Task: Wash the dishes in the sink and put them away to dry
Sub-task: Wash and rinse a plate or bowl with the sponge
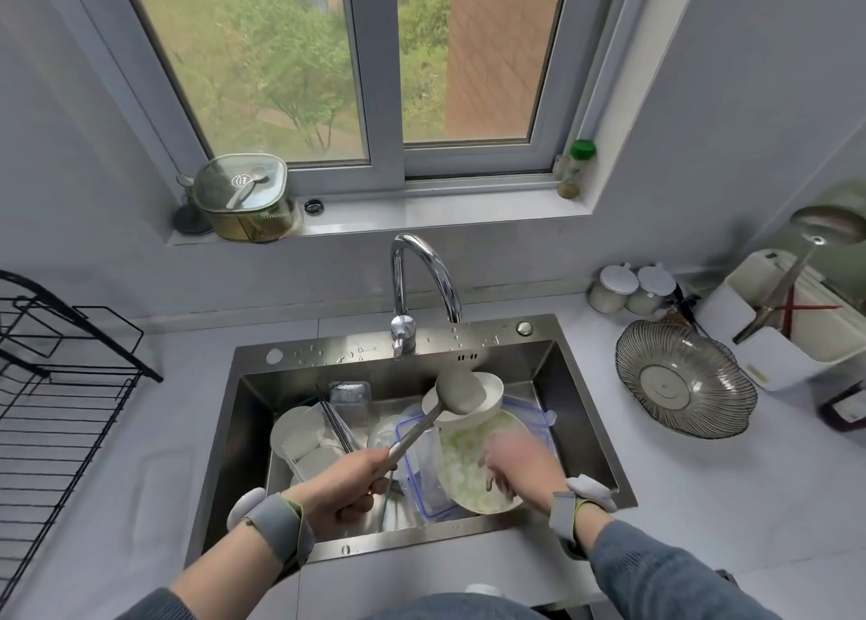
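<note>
A black drying rack (56,385) is standing at the left edge of the frame. Near the bottom middle, the left hand (342,483) is gripping the handle of a big metal ladle (457,397). The fingers are curled tight around the handle's low end, and the ladle's scoop is sticking up toward the middle, under the tap (421,286). Just to the right, the right hand (515,465) is blurry. Its fingers are reaching down onto a green and white plate (464,469) that is tilting in the sink (576,385). I cannot tell if they are holding it. A glass bowl (684,380) is sitting on the counter at the right.
</note>
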The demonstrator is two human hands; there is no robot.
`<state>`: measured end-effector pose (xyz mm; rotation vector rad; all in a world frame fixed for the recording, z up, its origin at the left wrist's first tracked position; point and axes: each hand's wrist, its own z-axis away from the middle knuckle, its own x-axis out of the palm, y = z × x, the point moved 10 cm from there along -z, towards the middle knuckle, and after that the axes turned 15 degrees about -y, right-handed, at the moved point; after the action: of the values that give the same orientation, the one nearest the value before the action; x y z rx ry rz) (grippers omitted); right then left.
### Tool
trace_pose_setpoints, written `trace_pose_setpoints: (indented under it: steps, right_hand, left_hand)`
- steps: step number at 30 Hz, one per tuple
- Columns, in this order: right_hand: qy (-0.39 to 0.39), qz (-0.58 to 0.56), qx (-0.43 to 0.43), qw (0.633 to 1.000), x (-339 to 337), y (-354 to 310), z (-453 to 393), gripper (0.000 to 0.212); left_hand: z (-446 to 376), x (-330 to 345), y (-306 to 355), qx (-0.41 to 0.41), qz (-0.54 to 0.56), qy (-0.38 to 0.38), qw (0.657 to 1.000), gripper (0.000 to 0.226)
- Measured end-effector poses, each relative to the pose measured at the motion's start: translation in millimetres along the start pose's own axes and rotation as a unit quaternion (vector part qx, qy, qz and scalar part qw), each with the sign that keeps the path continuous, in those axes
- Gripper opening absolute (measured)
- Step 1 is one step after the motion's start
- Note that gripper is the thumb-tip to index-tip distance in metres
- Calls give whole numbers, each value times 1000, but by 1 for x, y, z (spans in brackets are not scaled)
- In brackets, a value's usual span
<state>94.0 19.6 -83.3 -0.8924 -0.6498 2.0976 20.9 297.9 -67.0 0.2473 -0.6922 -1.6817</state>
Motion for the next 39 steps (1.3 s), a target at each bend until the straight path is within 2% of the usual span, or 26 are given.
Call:
trace_pose_setpoints:
  steps: [2, 7, 11, 13, 16, 19, 21, 26, 29, 32, 35, 39]
  right_hand:
    - [12, -40, -21, 999, -2, -8, -1, 18]
    - [55, -93, -71, 992, -18, -27, -6, 20]
    - [148, -95, -119, 977, -53, -46, 5, 28]
    - [169, -79, -137, 973, -68, -56, 9, 33]
    - [155, -43, -138, 977, -76, -65, 3, 36]
    - [126, 5, -143, 982, -65, -76, 4, 36]
    - [97, 34, -184, 978, -44, -92, 12, 32]
    - [26, 71, -331, 940, 28, -147, 56, 25]
    - [2, 113, -372, 921, 54, -162, 74, 27]
    - [-22, 176, -407, 896, 51, -167, 76, 27]
    - [-22, 257, -411, 874, 29, -157, 61, 39]
    - [30, 359, -345, 867, -17, -141, 41, 65]
  left_hand:
    - [4, 2, 5, 20, -16, -2, 1000, 23]
    - [14, 13, 13, 48, -14, -23, 998, 9]
    - [29, 25, 26, 56, -36, -43, 997, 23]
    - [38, 34, 34, 68, -48, -54, 995, 25]
    - [48, 49, 45, 97, -78, -62, 990, 23]
    - [51, 52, 59, 133, -125, -30, 983, 24]
    - [53, 52, 68, 148, -148, -9, 978, 24]
    - [54, 48, 86, 161, -210, 27, 964, 30]
    - [58, 42, 89, 168, -207, 34, 963, 35]
    - [64, 37, 89, 164, -247, 46, 954, 37]
    - [68, 34, 88, 161, -268, 50, 949, 31]
    - [72, 38, 86, 153, -211, 16, 965, 30]
